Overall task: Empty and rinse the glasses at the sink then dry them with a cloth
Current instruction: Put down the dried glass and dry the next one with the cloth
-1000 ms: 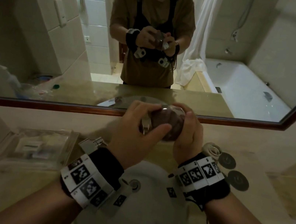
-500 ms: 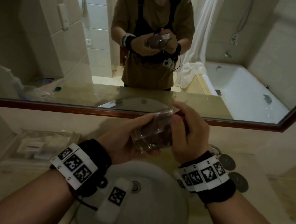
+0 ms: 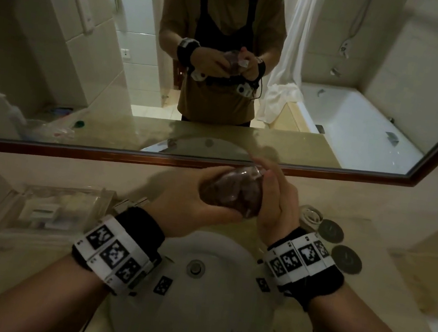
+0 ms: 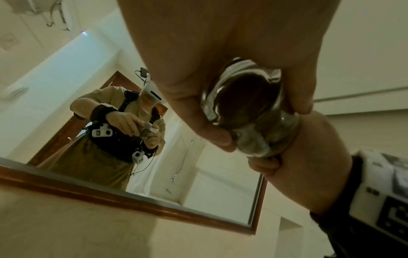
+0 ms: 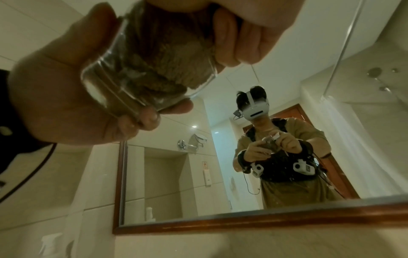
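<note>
A clear glass (image 3: 232, 193) stuffed with a brown cloth (image 3: 224, 195) lies on its side in the air above the white sink (image 3: 188, 313). My left hand (image 3: 189, 201) cups it from below and the left, fingers curled round its base (image 4: 249, 108). My right hand (image 3: 277, 204) is at the glass's mouth, its fingers curled on the cloth (image 5: 167, 57) that goes into the glass (image 5: 106, 83). A second glass (image 3: 310, 214) stands on the counter just right of my right hand.
Two dark round coasters (image 3: 331, 231) (image 3: 346, 259) lie on the counter right of the sink. A clear plastic tray (image 3: 62, 204) with small packets sits at the left. A wood-framed mirror (image 3: 325, 172) runs along the wall behind, and it shows a bathtub.
My left hand has shifted from over the glass to under it, and the glass has turned onto its side. My right hand has stayed at the mouth with the cloth.
</note>
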Tool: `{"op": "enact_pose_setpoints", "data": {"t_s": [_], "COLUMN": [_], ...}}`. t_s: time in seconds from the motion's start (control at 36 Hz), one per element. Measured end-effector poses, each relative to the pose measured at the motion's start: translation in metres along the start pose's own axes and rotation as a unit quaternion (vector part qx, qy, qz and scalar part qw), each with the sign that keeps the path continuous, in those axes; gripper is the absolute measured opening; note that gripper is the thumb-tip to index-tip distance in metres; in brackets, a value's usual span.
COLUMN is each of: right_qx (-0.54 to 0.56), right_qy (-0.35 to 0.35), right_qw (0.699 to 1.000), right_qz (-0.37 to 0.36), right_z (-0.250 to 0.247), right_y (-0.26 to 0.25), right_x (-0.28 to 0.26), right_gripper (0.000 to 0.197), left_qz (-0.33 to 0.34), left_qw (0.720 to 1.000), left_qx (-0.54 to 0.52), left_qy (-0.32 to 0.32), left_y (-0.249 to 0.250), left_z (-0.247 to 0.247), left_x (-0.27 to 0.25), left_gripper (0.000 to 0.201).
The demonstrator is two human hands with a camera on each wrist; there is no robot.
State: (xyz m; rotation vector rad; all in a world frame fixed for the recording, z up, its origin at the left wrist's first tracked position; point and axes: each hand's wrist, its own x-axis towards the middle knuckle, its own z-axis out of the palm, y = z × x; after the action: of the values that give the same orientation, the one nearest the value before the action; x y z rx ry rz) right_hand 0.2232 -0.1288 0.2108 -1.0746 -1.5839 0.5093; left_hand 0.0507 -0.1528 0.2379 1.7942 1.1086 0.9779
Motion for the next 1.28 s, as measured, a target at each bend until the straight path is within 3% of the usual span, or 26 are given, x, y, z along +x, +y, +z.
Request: {"op": "enact_pose_setpoints", "data": {"t_s": [0.08, 0.19, 0.36, 0.5, 0.69, 0.97, 1.28], "right_qx": [0.008, 0.053, 0.132, 0.158, 0.116, 0.083, 0.123], "right_qy": [-0.009, -0.024, -0.053, -0.103, -0.097, -0.044, 0.025], "right_qw": [1.000, 0.996, 0.977, 0.964, 0.967, 0.969, 0.959], "right_qz": [0.027, 0.065, 0.161, 0.188, 0.204, 0.228, 0.254], "right_z": [0.001, 0.002, 0.001, -0.010, -0.014, -0.017, -0.036], "right_y": [0.008, 0.017, 0.028, 0.040, 0.061, 0.076, 0.079], "right_x": [-0.003, -0.008, -0.009, -0.012, -0.014, -0.010, 0.013], "right_gripper": [0.053, 0.038, 0.025, 0.016, 0.013, 0.023, 0.014], "left_qz": [0.028, -0.004, -0.005, -0.028, -0.058, -0.093, -0.113], "left_qw": [0.998, 0.996, 0.995, 0.995, 0.997, 0.996, 0.993], "left_qx": [0.060, 0.089, 0.089, 0.085, 0.040, 0.009, -0.021], "left_qy": [0.022, 0.030, 0.034, 0.032, 0.018, 0.006, 0.001], "left_y": [-0.011, -0.024, -0.037, -0.053, -0.070, -0.081, -0.079], "left_z": [0.008, 0.015, 0.020, 0.025, 0.039, 0.049, 0.042], "left_x": [0.000, 0.000, 0.005, 0.006, 0.009, 0.016, 0.023], "left_gripper": [0.068, 0.084, 0.074, 0.076, 0.086, 0.071, 0.073]}}
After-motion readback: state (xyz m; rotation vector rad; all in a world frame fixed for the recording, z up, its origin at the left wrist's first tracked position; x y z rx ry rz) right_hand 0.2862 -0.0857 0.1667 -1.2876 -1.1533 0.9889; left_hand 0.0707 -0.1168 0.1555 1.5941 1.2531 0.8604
